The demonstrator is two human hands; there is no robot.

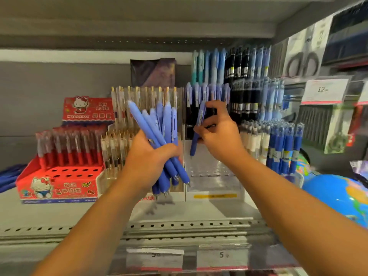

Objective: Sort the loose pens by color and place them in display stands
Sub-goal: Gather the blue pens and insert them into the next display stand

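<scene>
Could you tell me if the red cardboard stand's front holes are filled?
Empty: the red cardboard stand shows bare dark holes in front.

blue pens [166,126], red stand [59,181], seemingly purple card [153,73]

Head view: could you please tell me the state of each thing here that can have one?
left hand: grips the pen bundle, tips down
right hand: pinches a single pen, tip down, not yet in a stand
red stand: back rows filled, front holes empty
clear stand: lower rows empty
</scene>
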